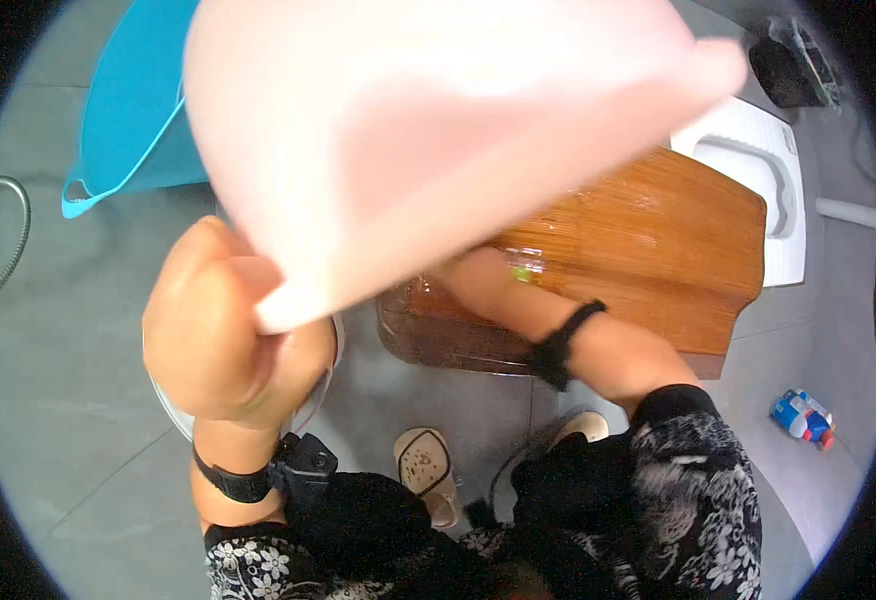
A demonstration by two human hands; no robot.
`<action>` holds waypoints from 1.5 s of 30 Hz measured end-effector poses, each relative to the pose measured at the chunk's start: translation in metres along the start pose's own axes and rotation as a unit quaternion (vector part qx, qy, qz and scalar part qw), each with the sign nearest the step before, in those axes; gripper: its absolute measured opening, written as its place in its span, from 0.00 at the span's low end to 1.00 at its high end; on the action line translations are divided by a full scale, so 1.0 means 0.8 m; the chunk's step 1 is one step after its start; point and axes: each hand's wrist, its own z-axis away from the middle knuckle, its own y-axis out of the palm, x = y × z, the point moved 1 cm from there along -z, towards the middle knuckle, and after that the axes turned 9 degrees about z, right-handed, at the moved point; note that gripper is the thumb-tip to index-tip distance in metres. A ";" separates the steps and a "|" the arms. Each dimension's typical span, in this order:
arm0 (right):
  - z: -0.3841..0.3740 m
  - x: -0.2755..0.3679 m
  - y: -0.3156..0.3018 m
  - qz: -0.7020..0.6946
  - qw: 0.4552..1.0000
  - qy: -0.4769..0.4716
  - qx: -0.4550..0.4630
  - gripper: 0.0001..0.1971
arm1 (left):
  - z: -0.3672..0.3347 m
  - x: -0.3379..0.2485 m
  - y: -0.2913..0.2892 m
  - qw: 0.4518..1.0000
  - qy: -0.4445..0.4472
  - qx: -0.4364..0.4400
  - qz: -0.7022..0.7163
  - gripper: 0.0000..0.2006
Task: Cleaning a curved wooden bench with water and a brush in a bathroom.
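My left hand (pixel 228 330) is closed on the rim of a large pale pink basin (pixel 438 110), which is lifted and tilted across the upper middle of the view. My right hand (pixel 473 275) reaches in under the basin's lower edge. Its fingers are hidden there, so what they touch does not show. Below that hand lies a glossy, wet-looking brown wood-grained piece (pixel 648 235) with curved edges, partly covered by the basin. A small clear thing with a green spot (pixel 526 268) shows on it beside my right wrist.
A blue tub (pixel 133 110) stands at the far left, near a metal hose (pixel 23 215). Under my left hand shows a round white rim (pixel 173 410). At the right are a white squat toilet (pixel 793 240) and a blue-and-white bottle (pixel 803 415) on the grey tiles.
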 end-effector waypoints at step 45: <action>0.182 -0.313 -0.025 -0.175 0.783 0.585 0.113 0.20 | -0.004 0.009 -0.002 0.968 -0.210 -0.135 0.005 0.03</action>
